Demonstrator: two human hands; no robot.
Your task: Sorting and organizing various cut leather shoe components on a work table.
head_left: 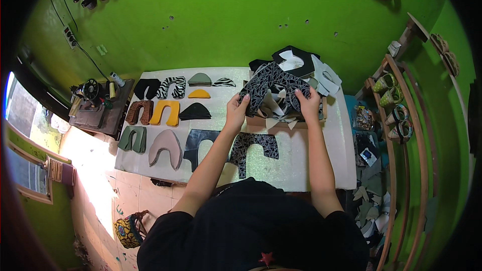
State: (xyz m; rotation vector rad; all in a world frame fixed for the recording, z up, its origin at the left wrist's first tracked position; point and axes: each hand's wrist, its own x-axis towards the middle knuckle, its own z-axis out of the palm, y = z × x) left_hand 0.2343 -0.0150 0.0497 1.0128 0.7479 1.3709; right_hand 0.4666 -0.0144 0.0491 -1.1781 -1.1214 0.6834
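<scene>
My left hand (237,111) and my right hand (309,104) each pinch one side of a black-and-grey patterned arch-shaped cut piece (262,81). The piece is held up over a cardboard box (286,124) full of offcuts (273,105). Just below my left hand, between my forearms, a matching patterned cut piece (261,143) lies on the white table (296,160). Left of it and partly behind my left forearm is a plain dark cut piece (193,148). Closest to that one is a pinkish U-shaped stack (165,145).
Stacked cut pieces in zebra (171,87), yellow (165,113), brown spotted (139,112), green (132,139) and black (196,111) cover the table's left side. Black and white offcuts (296,62) pile behind the box. A sewing machine (90,95) stands left; a wooden shoe rack (396,135) right.
</scene>
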